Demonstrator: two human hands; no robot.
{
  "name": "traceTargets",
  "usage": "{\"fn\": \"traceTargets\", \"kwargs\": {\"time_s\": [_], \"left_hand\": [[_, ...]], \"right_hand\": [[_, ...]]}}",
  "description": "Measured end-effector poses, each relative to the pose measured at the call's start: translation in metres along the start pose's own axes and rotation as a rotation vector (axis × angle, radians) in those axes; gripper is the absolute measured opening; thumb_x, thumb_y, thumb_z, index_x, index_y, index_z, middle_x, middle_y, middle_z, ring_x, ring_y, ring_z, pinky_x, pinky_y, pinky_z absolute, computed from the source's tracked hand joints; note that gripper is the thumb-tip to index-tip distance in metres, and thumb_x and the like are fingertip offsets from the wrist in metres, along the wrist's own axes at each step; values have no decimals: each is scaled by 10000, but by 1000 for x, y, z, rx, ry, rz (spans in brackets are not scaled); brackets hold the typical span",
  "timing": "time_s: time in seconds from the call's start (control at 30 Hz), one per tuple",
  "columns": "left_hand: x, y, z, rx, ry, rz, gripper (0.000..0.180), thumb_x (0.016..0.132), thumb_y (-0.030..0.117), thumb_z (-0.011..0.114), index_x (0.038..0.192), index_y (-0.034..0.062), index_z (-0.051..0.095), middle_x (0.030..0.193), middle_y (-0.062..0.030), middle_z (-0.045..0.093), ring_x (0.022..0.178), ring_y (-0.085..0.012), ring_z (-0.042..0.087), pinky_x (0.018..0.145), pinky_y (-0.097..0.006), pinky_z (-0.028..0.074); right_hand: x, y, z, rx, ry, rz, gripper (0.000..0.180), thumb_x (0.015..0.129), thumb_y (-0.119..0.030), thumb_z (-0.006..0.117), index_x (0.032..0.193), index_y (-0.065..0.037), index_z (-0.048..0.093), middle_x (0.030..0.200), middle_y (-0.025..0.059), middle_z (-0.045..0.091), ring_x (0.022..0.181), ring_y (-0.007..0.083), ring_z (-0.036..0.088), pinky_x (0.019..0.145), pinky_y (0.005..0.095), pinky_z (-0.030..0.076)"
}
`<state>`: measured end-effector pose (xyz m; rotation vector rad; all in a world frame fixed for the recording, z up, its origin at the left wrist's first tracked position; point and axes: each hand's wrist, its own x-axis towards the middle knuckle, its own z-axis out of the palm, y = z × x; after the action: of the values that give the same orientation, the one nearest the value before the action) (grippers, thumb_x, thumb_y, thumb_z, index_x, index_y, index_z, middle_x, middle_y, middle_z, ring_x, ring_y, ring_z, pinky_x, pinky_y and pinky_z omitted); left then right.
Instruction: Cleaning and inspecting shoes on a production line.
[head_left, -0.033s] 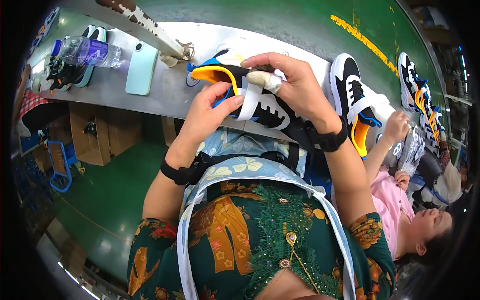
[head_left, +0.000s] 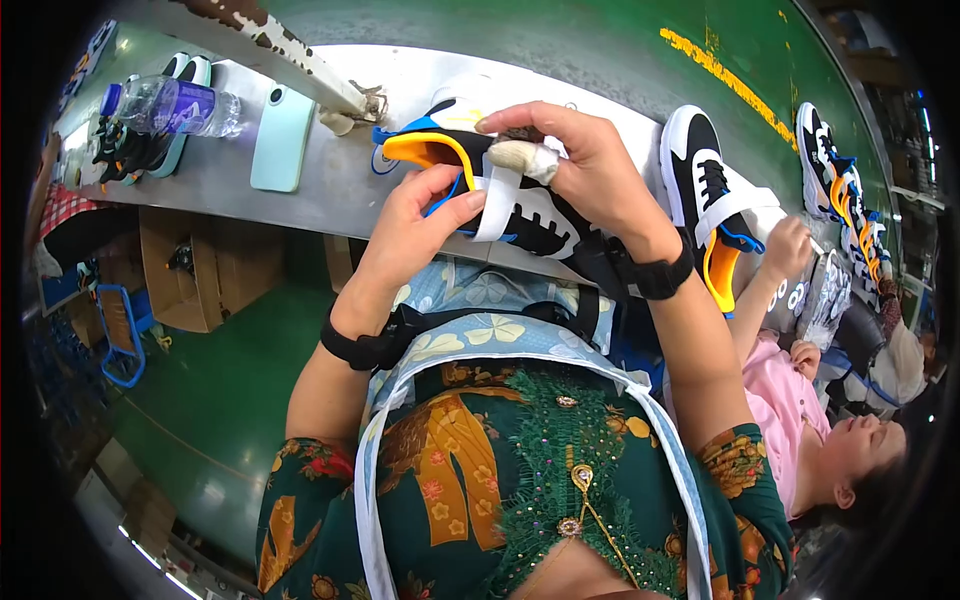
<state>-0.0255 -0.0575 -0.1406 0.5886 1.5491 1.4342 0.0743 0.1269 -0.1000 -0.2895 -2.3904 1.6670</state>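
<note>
A black and white sneaker (head_left: 535, 225) with a yellow-orange lining and blue trim lies tilted on the bench in front of me. A white strap (head_left: 497, 205) crosses over it. My left hand (head_left: 425, 215) is closed on the sneaker's near collar, its thumb tip at the strap's edge and its fingertips partly hidden by the shoe. Across the shoe's far side my right hand (head_left: 580, 165) is curled, with its white-wrapped thumb pressed at the strap's upper end and its index finger bent over the top. What lies between those fingers is partly hidden.
A second strapped sneaker (head_left: 705, 185) stands to the right, near a co-worker's hand (head_left: 788, 245). More sneakers (head_left: 835, 180) line the far right. A pale green phone (head_left: 283, 138), a bottle (head_left: 185, 105) and a worn metal post (head_left: 300, 65) are at left. Below is a cardboard box (head_left: 190, 265).
My right thumb and index finger have shifted very slightly to the left over the sneaker. The co-worker's hand at right has moved a little. My left hand keeps its hold.
</note>
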Motion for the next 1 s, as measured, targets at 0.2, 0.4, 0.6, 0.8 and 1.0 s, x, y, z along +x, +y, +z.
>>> {"fn": "traceTargets", "kwargs": {"time_s": [0.2,0.4,0.6,0.8,1.0], "left_hand": [[1,-9,-2,65,23,18,282,893,249,640,1041,10,628,920,-38,537,915,-120,483,786,-264,420],[1,-5,2,52,59,13,279,891,276,645,1011,24,643,930,-51,533,937,-147,474,823,-281,398],[2,7,4,217,8,45,250,880,276,659,932,31,655,853,-22,565,928,-163,471,826,-301,387],[2,2,5,210,100,-3,252,857,266,686,928,26,662,879,-46,598,922,-193,477,842,-319,392],[-2,9,24,695,398,418,262,844,231,704,953,-3,653,915,-86,634,914,-230,530,806,-336,434]], "right_hand": [[13,13,0,47,-76,-29,273,853,-108,673,1117,-42,650,1035,49,685,906,125,611,804,256,475],[16,19,0,97,-69,-41,268,849,-97,671,1113,-56,650,1027,53,689,915,142,630,809,267,484],[14,23,0,-121,-29,-210,227,828,-57,672,1053,-38,648,987,61,690,917,169,640,814,287,493],[-3,6,-5,128,-47,-31,290,826,-97,699,1106,-52,635,1018,47,670,887,155,622,805,277,487],[-31,3,-15,-170,101,177,422,729,-238,805,1086,-83,640,1000,80,580,921,175,563,818,300,459]]}}
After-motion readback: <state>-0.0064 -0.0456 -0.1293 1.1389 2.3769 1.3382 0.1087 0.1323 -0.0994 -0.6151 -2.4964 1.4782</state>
